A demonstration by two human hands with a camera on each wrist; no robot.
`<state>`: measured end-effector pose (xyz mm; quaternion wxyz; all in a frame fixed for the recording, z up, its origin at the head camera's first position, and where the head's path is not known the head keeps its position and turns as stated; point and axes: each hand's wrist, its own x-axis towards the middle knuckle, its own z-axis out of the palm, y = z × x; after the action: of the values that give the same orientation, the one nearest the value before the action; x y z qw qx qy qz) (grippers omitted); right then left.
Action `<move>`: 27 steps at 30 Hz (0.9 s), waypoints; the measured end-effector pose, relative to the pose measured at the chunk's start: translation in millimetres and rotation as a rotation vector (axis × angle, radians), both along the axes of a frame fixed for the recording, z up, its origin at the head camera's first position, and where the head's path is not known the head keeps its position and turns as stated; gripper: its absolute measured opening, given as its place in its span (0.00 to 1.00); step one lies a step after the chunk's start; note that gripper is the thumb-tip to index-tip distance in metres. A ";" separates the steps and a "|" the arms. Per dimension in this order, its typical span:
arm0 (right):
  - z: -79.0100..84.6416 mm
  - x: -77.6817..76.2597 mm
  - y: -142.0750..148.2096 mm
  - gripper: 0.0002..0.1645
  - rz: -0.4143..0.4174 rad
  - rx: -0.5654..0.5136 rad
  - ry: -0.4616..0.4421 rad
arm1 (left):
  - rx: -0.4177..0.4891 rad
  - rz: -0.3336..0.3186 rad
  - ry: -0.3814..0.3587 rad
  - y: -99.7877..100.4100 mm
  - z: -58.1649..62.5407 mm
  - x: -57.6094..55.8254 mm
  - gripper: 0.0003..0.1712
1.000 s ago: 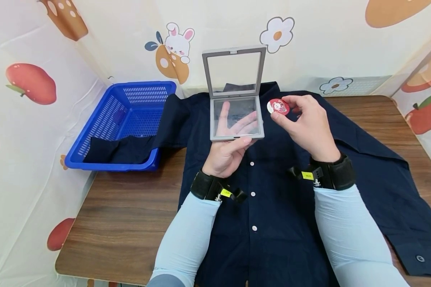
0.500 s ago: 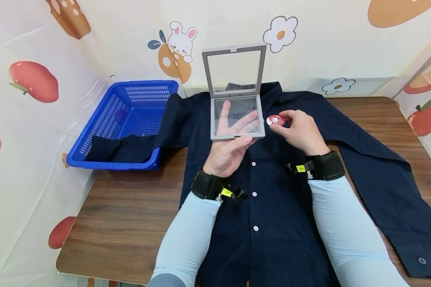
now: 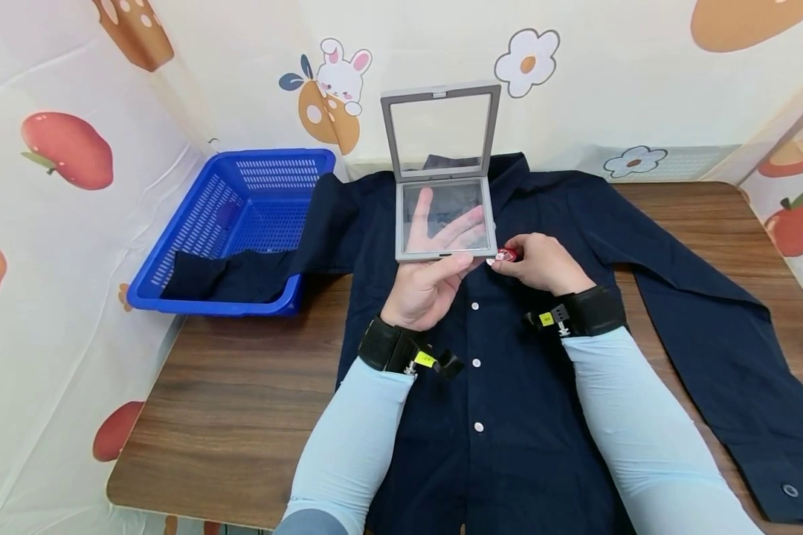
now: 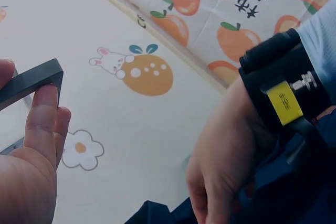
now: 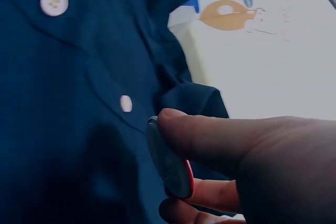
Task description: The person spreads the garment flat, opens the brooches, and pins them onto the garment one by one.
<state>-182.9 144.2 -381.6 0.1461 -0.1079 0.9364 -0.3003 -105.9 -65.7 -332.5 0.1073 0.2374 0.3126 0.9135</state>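
My left hand holds a grey-framed clear display case above the shirt, its lid standing up. The thumb lies along the front edge, and spread fingers show through the clear base. In the left wrist view, fingertips meet a corner of the frame. My right hand pinches a round red badge by its edge, close to the case's front right corner. Seen in the right wrist view, the badge is turned nearly edge-on, its greyish back showing, with the thumb on its upper end.
Beneath both hands a navy button-up shirt lies spread over the wooden table. One sleeve runs into a blue plastic basket at the left; the other stretches right. A printed cloth hangs behind.
My right hand has come down and slightly left with the badge, from beside the case's middle to its front right corner, tilting the badge. The left hand and case stay nearly still.
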 end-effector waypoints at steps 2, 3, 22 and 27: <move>-3.6 -0.5 -1.9 0.31 0.011 0.014 -0.002 | 0.003 -0.001 -0.002 0.2 0.7 0.3 0.56; -4.7 -0.5 -2.8 0.31 0.017 0.022 0.003 | 0.004 -0.002 -0.003 0.3 1.1 0.6 0.56; -15.6 -4.7 -0.6 0.26 0.050 0.089 0.028 | 0.000 -0.004 -0.008 -0.3 2.4 2.0 0.56; -10.4 -3.6 -0.4 0.31 0.064 0.087 0.030 | -0.010 0.000 -0.002 -0.4 2.2 1.8 0.56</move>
<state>-186.5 143.8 -392.0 0.1463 -0.1358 0.9467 -0.2526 -104.1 -66.1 -330.3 0.1091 0.2358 0.3171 0.9121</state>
